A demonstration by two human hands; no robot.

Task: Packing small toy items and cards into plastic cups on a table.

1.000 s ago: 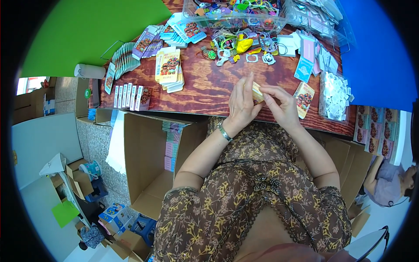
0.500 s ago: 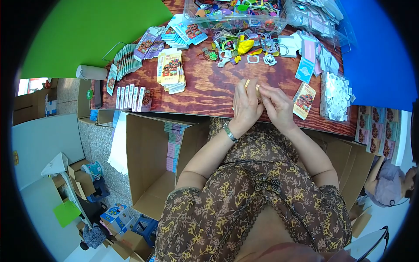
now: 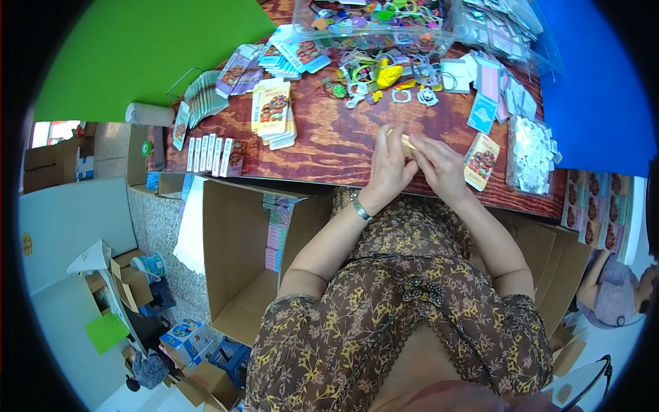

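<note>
Both of my hands meet over the table's near edge. My left hand (image 3: 390, 167) and my right hand (image 3: 442, 168) are closed around a small yellow carton (image 3: 407, 141), seen mostly edge-on between the fingers. The hands cover most of it, so its exact shape is hidden. A flat yellow printed carton (image 3: 482, 161) lies just right of my right hand. Farther left, a stack of similar yellow cartons (image 3: 272, 110) rests on the table.
Small toys and cords (image 3: 388, 74) lie beyond my hands, before a clear bin (image 3: 302, 31). Several finished-looking boxes (image 3: 214, 156) stand at the left edge. A clear box of white pieces (image 3: 532, 154) sits at right. An open cardboard box (image 3: 237, 275) stands below the table.
The yellow carton has turned between my fingers and shows a longer edge. My hands stay together in nearly the same place. The whole view has shifted slightly.
</note>
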